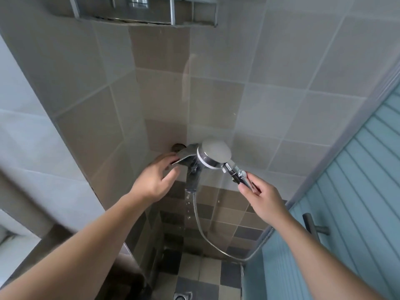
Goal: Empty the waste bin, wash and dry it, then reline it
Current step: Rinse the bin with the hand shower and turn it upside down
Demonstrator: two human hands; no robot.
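Note:
A chrome shower head point(214, 153) points towards me in front of the tiled wall. My right hand point(263, 198) pinches its dark handle point(240, 177) between thumb and fingers. My left hand point(154, 178) reaches to the flat lever of the chrome tap point(186, 156), fingers curled over the lever and thumb beneath it. Water drops point(188, 204) fall from the tap's spout. A metal hose point(213, 241) loops down from the tap and back up to the right. The waste bin is not in view.
A blue ribbed door point(346, 191) with a metal handle point(313, 227) stands at the right. A metal rack point(138, 9) hangs overhead on the wall. Below lies a chequered tile floor point(207, 276) with a drain point(183, 296). A pale wall edge point(32, 137) closes the left.

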